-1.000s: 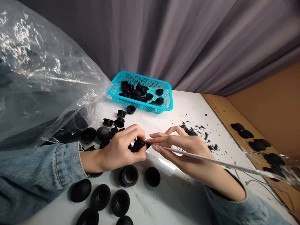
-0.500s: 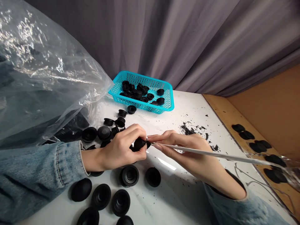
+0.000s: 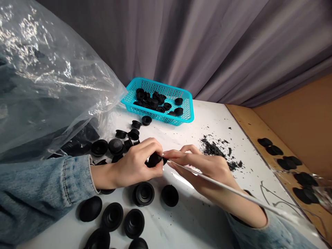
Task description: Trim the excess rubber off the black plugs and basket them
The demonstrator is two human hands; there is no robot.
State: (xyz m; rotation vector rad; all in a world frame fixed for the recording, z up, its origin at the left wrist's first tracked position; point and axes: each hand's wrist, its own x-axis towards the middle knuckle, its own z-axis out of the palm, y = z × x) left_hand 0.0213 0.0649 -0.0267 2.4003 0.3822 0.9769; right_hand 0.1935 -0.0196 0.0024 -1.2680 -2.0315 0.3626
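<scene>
My left hand (image 3: 136,161) is closed round a black ribbed plug (image 3: 155,159), pinching it between thumb and fingers. Against the plug's right side, my right hand (image 3: 199,166) pinches the tip of a long thin pale tool (image 3: 223,187), whose shaft runs back over the wrist toward the lower right. The fingertips of both hands nearly meet at the plug. Round black caps (image 3: 144,193) lie on the white table below my hands. More ribbed plugs (image 3: 121,134) sit beyond my left hand. What the tool's tip does is too small to make out.
A blue mesh basket (image 3: 185,119) holding several black plugs stands at the back. A large clear plastic bag (image 3: 59,79) fills the left side. Black shavings (image 3: 213,149) lie beyond my right hand. Black pieces (image 3: 275,150) rest on the wooden board (image 3: 240,117) at the right.
My right hand has tilted, and the tool's rear end has swung down toward the lower right, baring more shavings. My left hand still holds the plug in nearly the same place.
</scene>
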